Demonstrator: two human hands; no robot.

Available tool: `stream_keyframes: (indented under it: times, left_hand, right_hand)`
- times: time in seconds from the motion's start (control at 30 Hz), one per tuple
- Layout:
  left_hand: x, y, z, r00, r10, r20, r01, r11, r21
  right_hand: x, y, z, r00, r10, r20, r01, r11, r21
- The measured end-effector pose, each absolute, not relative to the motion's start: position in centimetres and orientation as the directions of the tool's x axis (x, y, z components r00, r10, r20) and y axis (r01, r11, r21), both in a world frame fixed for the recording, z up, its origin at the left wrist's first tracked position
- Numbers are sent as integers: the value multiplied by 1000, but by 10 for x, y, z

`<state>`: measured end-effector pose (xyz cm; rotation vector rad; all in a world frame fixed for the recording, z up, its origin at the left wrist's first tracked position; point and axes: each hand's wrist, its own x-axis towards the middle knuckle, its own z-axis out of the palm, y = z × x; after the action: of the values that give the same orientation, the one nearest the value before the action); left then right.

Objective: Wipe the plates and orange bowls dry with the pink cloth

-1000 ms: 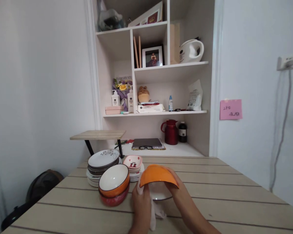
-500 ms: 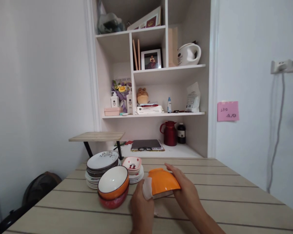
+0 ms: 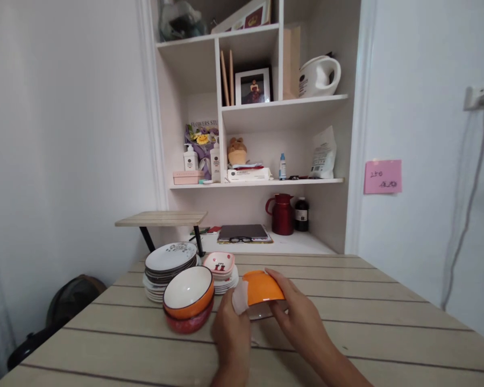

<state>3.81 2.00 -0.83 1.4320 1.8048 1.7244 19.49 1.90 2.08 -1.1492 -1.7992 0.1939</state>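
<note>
An orange bowl (image 3: 263,288) is tipped on its side above the table, its glossy outside facing up and its pale inside facing down. My right hand (image 3: 294,306) grips its right edge, thumb under the rim and fingers over the outside. In my left hand (image 3: 230,328) is a white tissue (image 3: 240,297), pressed against the bowl's left side; some of these fingers are hidden. Left of my hands, an orange bowl with a white inside (image 3: 189,293) sits in a red bowl (image 3: 190,322).
Behind the bowls stand stacked plates (image 3: 171,258) and small square dishes (image 3: 219,263) on white saucers (image 3: 228,285). A low wooden stand (image 3: 161,218) is at the table's back left. The shelf unit beyond holds a red jug (image 3: 282,215) and a laptop (image 3: 242,232).
The bowl has shifted slightly left and tilted, showing more of its inside. My right thumb has come under the rim. The camera view has moved a little.
</note>
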Motion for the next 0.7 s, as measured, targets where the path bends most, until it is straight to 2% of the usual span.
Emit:
stream_keyframes:
  times: [0.1, 0.23, 0.33, 0.43, 0.53, 0.7]
  left_hand:
    - [39, 18, -7, -472, 741, 478, 449, -265, 853]
    - [43, 14, -7, -414, 748, 519, 463, -318, 828]
    - [46, 12, -8, -336, 771, 541, 501, -339, 796]
    - [47, 11, -8, -330, 787, 521, 497, -325, 805]
    - [49, 12, -6, -368, 793, 486, 376, -351, 858]
    - [53, 20, -6, -395, 808, 437, -45, -492, 869]
  right_hand:
    - [194, 16, 25, -88, 762, 642, 608, 552, -571]
    - [197, 14, 30, 12, 739, 674, 617, 525, -586]
    - [198, 14, 31, 24, 731, 682, 501, 581, -641]
    - [196, 14, 29, 62, 729, 682, 364, 619, -695]
    - [192, 13, 28, 100, 741, 664, 276, 621, -734]
    - [188, 5, 33, 119, 800, 588, 158, 570, -807]
